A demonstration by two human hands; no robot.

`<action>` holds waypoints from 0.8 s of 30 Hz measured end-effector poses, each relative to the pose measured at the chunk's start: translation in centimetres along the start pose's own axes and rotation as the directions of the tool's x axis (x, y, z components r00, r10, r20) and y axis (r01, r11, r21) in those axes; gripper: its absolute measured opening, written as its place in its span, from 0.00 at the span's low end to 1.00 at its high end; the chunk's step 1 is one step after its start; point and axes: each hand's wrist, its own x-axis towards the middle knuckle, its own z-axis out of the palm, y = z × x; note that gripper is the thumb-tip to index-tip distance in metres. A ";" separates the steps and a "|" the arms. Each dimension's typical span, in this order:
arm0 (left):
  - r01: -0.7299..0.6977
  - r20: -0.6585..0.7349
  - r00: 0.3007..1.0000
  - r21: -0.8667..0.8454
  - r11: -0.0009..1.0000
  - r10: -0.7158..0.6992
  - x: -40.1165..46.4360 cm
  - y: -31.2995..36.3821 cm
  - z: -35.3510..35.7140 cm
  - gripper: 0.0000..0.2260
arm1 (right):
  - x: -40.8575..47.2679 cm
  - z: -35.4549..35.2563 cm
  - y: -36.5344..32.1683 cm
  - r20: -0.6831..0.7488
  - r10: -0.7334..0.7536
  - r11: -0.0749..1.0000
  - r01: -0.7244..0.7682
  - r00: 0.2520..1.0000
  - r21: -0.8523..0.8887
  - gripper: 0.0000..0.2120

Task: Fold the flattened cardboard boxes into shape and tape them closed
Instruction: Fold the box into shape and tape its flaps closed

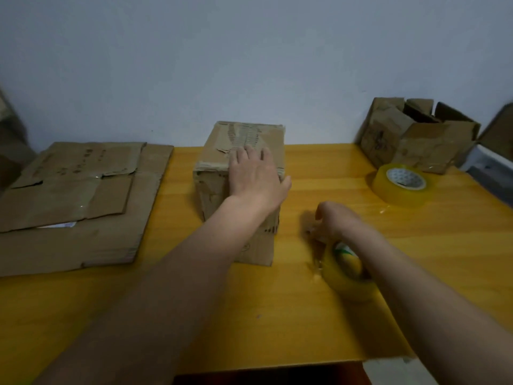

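Note:
A folded brown cardboard box (212, 190) stands upright at the middle back of the yellow table (249, 315). My left hand (255, 176) lies flat on the box's top near its front edge, fingers straight. To the right of the box, my right hand (333, 218) is curled low over the table, pinching what looks like the clear free end of a yellow tape roll (344, 276). That roll lies just behind the hand, partly under my wrist. The fingertips are blurred.
Flattened cardboard boxes (69, 195) are stacked at the left of the table. A second, larger tape roll (399, 187) lies at the right. Behind it stand opened cardboard boxes (410, 140) against the wall. The table's front edge runs close to my body.

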 end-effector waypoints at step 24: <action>-0.109 -0.139 0.986 -0.130 0.985 0.091 -1.1 -4.2 0.6 0.25 | -3.2 -1.7 -5.8 -0.438 -0.152 0.556 0.443 0.886 0.703 0.23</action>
